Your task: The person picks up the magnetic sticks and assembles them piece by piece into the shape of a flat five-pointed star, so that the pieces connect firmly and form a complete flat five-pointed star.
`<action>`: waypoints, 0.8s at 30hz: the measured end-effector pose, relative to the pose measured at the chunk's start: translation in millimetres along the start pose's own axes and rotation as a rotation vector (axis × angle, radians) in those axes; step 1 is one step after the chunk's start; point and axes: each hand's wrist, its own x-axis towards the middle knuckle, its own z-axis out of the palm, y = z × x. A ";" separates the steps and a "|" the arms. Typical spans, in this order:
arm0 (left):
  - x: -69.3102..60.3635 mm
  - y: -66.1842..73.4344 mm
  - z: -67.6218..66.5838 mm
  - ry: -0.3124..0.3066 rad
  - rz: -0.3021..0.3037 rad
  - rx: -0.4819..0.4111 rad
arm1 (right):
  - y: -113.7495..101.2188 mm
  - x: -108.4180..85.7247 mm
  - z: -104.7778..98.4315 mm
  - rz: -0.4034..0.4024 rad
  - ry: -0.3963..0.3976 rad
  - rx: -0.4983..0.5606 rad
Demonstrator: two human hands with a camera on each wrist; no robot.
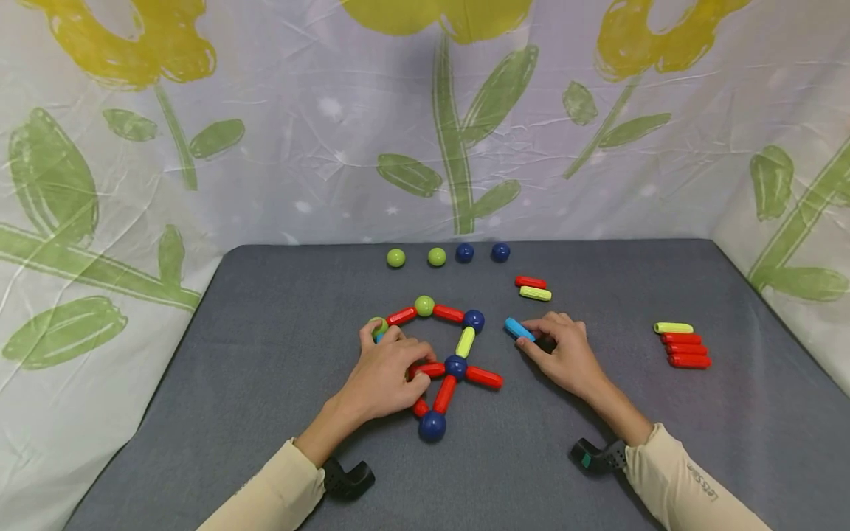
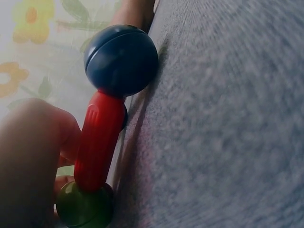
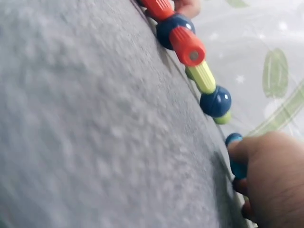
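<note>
On the table lies a joined figure of magnetic sticks and balls. My left hand bends over its left side, thumb and fingers around the parts there. Beneath that hand, the left wrist view shows a green ball joined by a red stick to a navy ball. A light-blue stick by the left fingertips is mostly hidden. From the central navy ball, a red stick points right with a free end. To the right of the figure, my right hand pinches a blue stick, apart from the figure.
Along the back edge sit two green balls and two navy balls. A red stick and a yellow stick lie in front of them. At the right are another yellow stick and several red sticks.
</note>
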 end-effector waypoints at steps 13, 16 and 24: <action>-0.2 -0.2 1.2 -0.017 0.069 -0.001 | -10.6 -3.7 6.5 -0.056 -0.103 0.069; 0.1 -0.3 1.5 -0.018 0.084 -0.004 | -11.0 -3.6 6.4 -0.063 -0.108 0.081; 0.3 1.2 1.1 -0.019 0.066 -0.008 | -14.0 -4.4 5.1 -0.066 -0.164 0.112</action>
